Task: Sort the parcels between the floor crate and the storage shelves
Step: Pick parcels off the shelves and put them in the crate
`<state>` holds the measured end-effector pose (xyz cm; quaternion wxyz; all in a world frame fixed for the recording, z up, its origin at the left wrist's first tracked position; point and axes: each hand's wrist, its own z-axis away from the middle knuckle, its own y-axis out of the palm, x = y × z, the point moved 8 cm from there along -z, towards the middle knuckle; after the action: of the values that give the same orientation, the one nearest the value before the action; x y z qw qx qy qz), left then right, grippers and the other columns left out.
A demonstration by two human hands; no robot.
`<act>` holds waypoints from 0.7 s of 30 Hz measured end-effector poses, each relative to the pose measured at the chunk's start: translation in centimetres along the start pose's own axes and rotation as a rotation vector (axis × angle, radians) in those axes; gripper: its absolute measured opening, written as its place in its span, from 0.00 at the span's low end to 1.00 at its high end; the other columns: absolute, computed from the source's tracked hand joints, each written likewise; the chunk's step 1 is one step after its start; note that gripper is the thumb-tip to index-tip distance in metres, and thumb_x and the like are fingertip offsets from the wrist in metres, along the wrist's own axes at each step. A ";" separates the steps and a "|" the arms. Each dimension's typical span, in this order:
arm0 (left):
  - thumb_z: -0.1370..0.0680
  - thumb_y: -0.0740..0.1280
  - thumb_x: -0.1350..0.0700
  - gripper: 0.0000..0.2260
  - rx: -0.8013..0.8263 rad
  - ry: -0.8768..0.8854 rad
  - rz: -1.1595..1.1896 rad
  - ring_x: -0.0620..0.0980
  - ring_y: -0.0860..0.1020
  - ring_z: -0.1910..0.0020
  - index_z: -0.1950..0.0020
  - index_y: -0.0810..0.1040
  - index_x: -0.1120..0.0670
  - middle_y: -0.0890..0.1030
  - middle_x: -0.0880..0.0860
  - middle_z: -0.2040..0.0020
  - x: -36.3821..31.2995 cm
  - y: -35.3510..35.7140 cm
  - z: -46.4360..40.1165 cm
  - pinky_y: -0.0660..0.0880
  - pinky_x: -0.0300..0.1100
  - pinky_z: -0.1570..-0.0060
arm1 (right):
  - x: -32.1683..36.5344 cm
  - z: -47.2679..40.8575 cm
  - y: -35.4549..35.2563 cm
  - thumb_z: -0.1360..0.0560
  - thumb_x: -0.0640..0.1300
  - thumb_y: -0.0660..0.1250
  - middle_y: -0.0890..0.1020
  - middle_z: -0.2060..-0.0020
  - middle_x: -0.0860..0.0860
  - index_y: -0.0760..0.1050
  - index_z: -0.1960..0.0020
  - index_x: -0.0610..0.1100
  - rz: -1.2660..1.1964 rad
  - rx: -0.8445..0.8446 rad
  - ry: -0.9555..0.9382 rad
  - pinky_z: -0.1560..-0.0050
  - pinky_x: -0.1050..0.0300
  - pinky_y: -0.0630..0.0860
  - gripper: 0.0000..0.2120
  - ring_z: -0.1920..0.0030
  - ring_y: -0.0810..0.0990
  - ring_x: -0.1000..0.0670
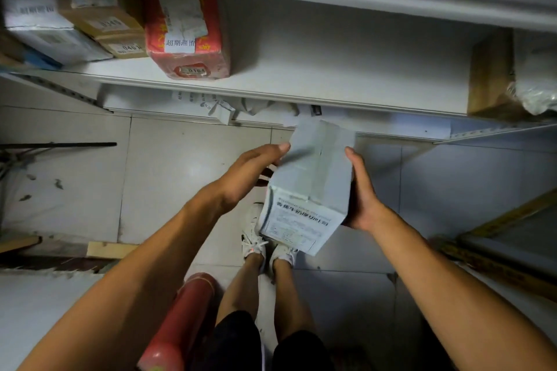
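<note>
A pale grey cardboard parcel with a printed label on its near end hangs in the air in front of the white shelf. My left hand holds its left side, thumb on the top edge. My right hand grips its right side, thumb up along the box. The parcel is tilted, its far end pointing toward the shelf's front edge. A red parcel with white labels stands on the shelf at left, beside a brown box and a white parcel. The floor crate is not in view.
A brown box with a plastic bag stands at the shelf's right end. Bags and papers lie on the lower shelf. A red cylinder stands on the tiled floor by my legs. Wooden strips lie at the right.
</note>
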<state>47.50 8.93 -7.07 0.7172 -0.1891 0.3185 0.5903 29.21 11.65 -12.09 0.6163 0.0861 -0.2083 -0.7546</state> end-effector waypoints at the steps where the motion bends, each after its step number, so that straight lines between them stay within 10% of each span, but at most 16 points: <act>1: 0.28 0.62 0.28 0.28 0.036 -0.021 0.001 0.47 0.80 0.41 0.35 0.80 0.42 0.82 0.47 0.39 -0.1 0.0 -0.3 0.75 0.45 0.44 | -0.1 0.4 1.2 0.32 0.79 0.60 0.81 0.38 0.40 0.80 0.34 0.43 -0.052 0.139 0.063 0.33 0.43 0.69 0.45 0.39 0.81 0.39; 6: 0.28 0.59 0.23 0.33 0.111 -0.145 -0.046 0.59 0.75 0.33 0.28 0.73 0.38 0.76 0.49 0.30 -0.3 -0.1 -1.7 0.74 0.65 0.37 | -0.4 -0.2 0.0 0.29 0.73 0.61 0.86 0.59 0.43 0.84 0.63 0.44 0.085 0.097 0.219 0.44 0.46 0.80 0.32 0.55 0.86 0.41; 12: 0.27 0.58 0.23 0.31 0.147 -0.190 -0.062 0.65 0.78 0.38 0.31 0.74 0.39 0.78 0.55 0.34 0.0 -1.1 -3.0 0.76 0.68 0.40 | 0.5 -1.3 -0.2 0.32 0.69 0.68 0.76 0.30 0.41 0.80 0.37 0.45 0.139 0.001 0.239 0.28 0.33 0.67 0.34 0.32 0.76 0.34; 17: 0.30 0.60 0.22 0.34 0.169 -0.188 0.040 0.61 0.81 0.39 0.31 0.76 0.39 0.81 0.54 0.37 0.8 -1.6 -2.9 0.78 0.64 0.42 | 0.8 -1.6 -1.1 0.45 0.80 0.72 0.75 0.30 0.35 0.71 0.27 0.42 0.025 0.018 0.235 0.37 0.27 0.71 0.59 0.33 0.75 0.29; 21: 0.25 0.65 0.37 0.25 0.110 -0.073 0.147 0.64 0.78 0.35 0.30 0.77 0.44 0.82 0.57 0.36 1.5 -1.6 -2.9 0.74 0.65 0.36 | 2.2 -1.7 -1.6 0.43 0.77 0.75 0.76 0.32 0.36 0.72 0.27 0.47 0.108 0.047 0.106 0.45 0.28 0.76 0.54 0.39 0.81 0.32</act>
<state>48.55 7.78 -10.41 0.6923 -0.1039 0.3370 0.6296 27.98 9.36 -14.03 0.6641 0.1290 -0.1973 -0.7095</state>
